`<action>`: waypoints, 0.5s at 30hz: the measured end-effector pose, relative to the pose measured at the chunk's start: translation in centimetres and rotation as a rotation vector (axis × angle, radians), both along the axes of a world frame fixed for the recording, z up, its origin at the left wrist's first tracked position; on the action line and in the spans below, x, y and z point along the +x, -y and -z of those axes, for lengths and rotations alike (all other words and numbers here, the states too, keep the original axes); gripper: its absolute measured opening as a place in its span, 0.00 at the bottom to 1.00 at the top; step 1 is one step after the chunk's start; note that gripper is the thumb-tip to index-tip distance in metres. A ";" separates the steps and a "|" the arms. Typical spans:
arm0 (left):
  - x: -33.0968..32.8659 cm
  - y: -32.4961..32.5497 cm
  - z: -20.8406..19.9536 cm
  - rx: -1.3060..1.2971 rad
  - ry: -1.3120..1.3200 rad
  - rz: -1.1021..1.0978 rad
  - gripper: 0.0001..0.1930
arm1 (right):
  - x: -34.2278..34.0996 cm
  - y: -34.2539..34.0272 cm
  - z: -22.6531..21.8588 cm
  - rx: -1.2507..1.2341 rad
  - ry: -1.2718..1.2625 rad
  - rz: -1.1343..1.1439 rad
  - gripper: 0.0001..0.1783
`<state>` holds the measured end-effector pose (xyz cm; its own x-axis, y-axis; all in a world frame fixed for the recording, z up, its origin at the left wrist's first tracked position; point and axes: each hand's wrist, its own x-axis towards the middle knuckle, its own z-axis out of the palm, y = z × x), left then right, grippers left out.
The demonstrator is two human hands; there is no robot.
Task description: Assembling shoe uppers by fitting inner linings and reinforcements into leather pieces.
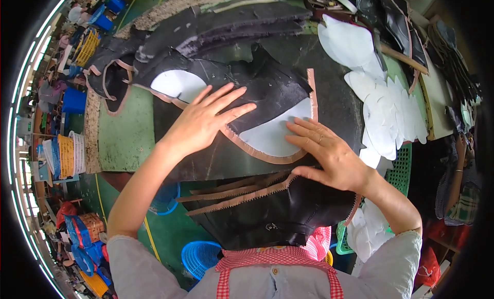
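Observation:
A black leather-like cut piece (270,91) with a tan toothed border (247,147) lies on the dark work surface (177,162). Set against its border are two white, curved backing pieces, one on the left (172,84) and a larger one on the right (270,137). My left hand (195,124) rests across the black material between them, fingers spread and flat, partly covering the left backing. My right hand (332,155) lays its outstretched fingers on the right end of the larger backing. Neither hand grips anything.
Several similar black pieces (257,216) hang over the near edge, in front of my body. White cut pieces (383,114) are heaped at the right, by a wooden handle (404,59). Black material (221,29) is piled at the back. A blue basket (199,259) stands below.

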<state>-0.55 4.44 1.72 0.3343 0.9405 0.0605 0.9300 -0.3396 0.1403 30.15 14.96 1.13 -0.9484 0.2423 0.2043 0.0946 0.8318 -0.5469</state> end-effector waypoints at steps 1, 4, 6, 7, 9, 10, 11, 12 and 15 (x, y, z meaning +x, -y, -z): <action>-0.6 -0.3 0.1 0.040 -0.054 -0.007 0.39 | 0.0 -0.4 0.0 -0.167 -0.008 0.021 0.30; 0.2 -1.0 -1.9 0.004 0.462 -0.269 0.20 | 0.7 -2.6 -0.3 -0.362 -0.187 0.255 0.19; -0.2 -0.9 -3.8 0.284 0.762 -0.366 0.14 | 1.6 -4.5 -0.3 -0.743 -0.337 0.528 0.16; -0.3 -0.6 -4.5 0.126 1.225 -0.536 0.18 | 2.5 -5.8 -0.2 -0.815 -0.258 0.524 0.19; 1.0 -0.9 -8.4 0.022 1.471 -0.729 0.18 | 1.1 -5.4 -1.1 -0.997 -0.142 0.377 0.38; 2.2 -0.9 -9.0 0.084 1.689 -0.678 0.18 | 0.1 -5.1 -1.0 -1.058 -0.089 0.202 0.45; 3.5 -1.3 -9.4 0.133 1.910 -0.615 0.20 | -1.3 -4.3 -1.2 -1.096 -0.077 0.083 0.48; 2.6 -1.1 -9.0 -0.041 1.982 -0.495 0.27 | -3.0 -3.5 -1.7 -1.229 -0.144 -0.045 0.47; 3.1 -0.5 -8.7 -0.180 2.162 -0.480 0.33 | -6.9 -2.1 -3.6 -1.401 -0.274 -0.067 0.33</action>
<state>2.56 4.94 10.38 -0.2902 0.9433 -0.1614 -0.6514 -0.0712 0.7554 23.22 17.03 4.77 -0.9364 0.3507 0.0134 -0.1636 -0.4022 -0.9008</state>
